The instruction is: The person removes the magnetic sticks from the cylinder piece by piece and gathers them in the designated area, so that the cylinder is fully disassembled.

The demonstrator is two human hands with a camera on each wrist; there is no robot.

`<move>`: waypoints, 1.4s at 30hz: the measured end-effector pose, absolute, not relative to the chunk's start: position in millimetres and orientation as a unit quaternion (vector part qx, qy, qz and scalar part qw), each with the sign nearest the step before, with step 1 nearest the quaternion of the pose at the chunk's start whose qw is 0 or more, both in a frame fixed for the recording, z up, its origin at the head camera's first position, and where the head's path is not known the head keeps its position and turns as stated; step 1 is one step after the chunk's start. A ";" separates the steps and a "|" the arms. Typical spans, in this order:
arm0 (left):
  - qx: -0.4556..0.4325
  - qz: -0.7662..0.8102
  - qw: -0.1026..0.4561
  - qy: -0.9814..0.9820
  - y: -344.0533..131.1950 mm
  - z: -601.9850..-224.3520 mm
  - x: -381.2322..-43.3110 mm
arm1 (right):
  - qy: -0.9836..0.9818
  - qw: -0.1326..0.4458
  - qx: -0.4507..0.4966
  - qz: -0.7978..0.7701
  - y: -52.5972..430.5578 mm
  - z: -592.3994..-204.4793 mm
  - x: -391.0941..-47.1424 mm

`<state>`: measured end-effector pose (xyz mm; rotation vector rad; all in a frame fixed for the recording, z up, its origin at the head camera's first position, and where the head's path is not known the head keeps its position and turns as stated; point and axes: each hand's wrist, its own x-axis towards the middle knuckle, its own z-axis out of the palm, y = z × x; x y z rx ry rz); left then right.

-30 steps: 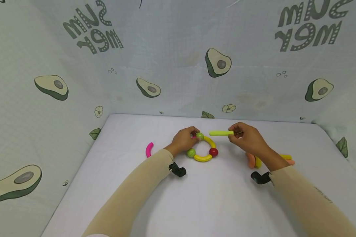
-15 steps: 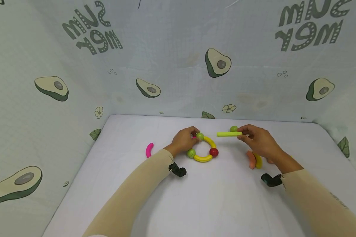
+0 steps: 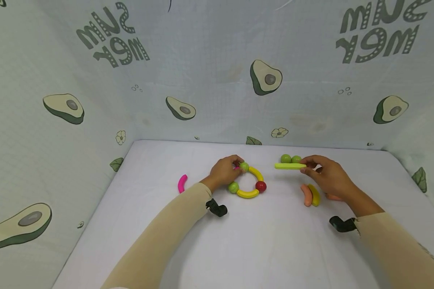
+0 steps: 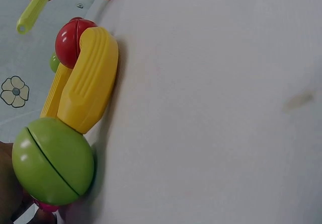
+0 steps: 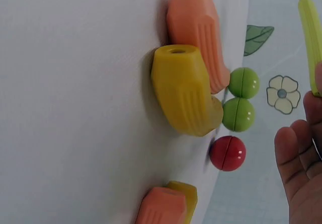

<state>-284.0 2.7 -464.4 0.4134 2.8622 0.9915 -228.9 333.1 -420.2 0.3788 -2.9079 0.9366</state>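
Note:
A toy ring of green balls, a red ball [image 3: 261, 186] and curved yellow pieces [image 3: 247, 194] lies on the white table. My left hand [image 3: 222, 171] holds the ring at its far left, by a pink piece mostly hidden under the fingers, next to a green ball [image 3: 244, 166]. In the left wrist view, another green ball [image 4: 53, 161] looms close, with pink under it. My right hand [image 3: 325, 174] pinches one end of a straight lime-green stick [image 3: 290, 166] above the table. The stick's end also shows in the right wrist view.
Two loose green balls [image 3: 285, 159] lie behind the stick. An orange curved piece [image 3: 306, 195] and a yellow curved piece [image 3: 314, 195] lie below the right hand, with more orange under the wrist. A loose red ball [image 5: 228, 153] is also there. A pink curved piece [image 3: 182, 183] lies left.
My right hand has moved right and slightly toward me with the lime-green stick, uncovering two green balls behind it. My left hand and the ring have stayed in place.

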 end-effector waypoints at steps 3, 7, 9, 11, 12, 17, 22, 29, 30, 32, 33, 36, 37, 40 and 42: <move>0.132 0.324 0.045 0.936 2.6 -463.9 -283.4 | -0.946 0.037 0.123 0.297 338.4 -422.4 -228.3; 0.128 0.325 0.047 0.936 2.9 -462.9 -282.2 | -0.951 0.030 0.110 0.288 345.6 -423.9 -226.9; 0.128 0.325 0.046 0.936 2.8 -462.8 -282.1 | -0.954 0.024 0.101 0.283 349.1 -424.2 -226.1; 0.129 0.326 0.043 0.935 2.5 -463.1 -282.0 | -0.956 0.019 0.091 0.278 351.9 -424.6 -224.9; 0.130 0.327 0.041 0.935 2.3 -463.1 -282.0 | -0.957 0.020 0.089 0.277 353.3 -425.0 -224.2; 0.132 0.329 0.038 0.934 1.5 -463.4 -281.9 | -0.957 0.029 0.086 0.274 361.8 -428.4 -222.0; 0.133 0.328 0.038 0.934 1.7 -464.8 -282.8 | -0.959 0.024 0.082 0.271 373.6 -429.7 -221.3; 0.137 0.321 0.037 0.936 2.4 -464.5 -282.9 | -0.962 0.023 0.070 0.263 388.6 -432.2 -219.9; 0.137 0.320 0.036 0.937 2.5 -464.3 -282.8 | -0.962 0.024 0.069 0.262 390.9 -432.8 -219.5; 0.136 0.320 0.037 0.937 2.5 -463.9 -282.3 | -0.963 0.024 0.066 0.261 395.5 -433.8 -218.9; 0.136 0.319 0.037 0.937 2.5 -463.8 -282.0 | -0.963 0.023 0.063 0.261 397.6 -434.4 -218.6; 0.135 0.320 0.038 0.937 2.5 -463.3 -281.7 | -0.964 0.023 0.056 0.259 404.4 -436.7 -217.4; 0.134 0.320 0.038 0.937 2.5 -463.4 -281.7 | -0.964 0.023 0.055 0.259 406.6 -437.4 -216.9; 0.134 0.318 0.037 0.938 2.4 -464.0 -281.9 | -0.965 0.017 0.052 0.256 413.3 -439.6 -215.7; 0.134 0.317 0.037 0.938 2.3 -464.3 -282.0 | -0.966 0.010 0.051 0.255 417.6 -440.6 -214.8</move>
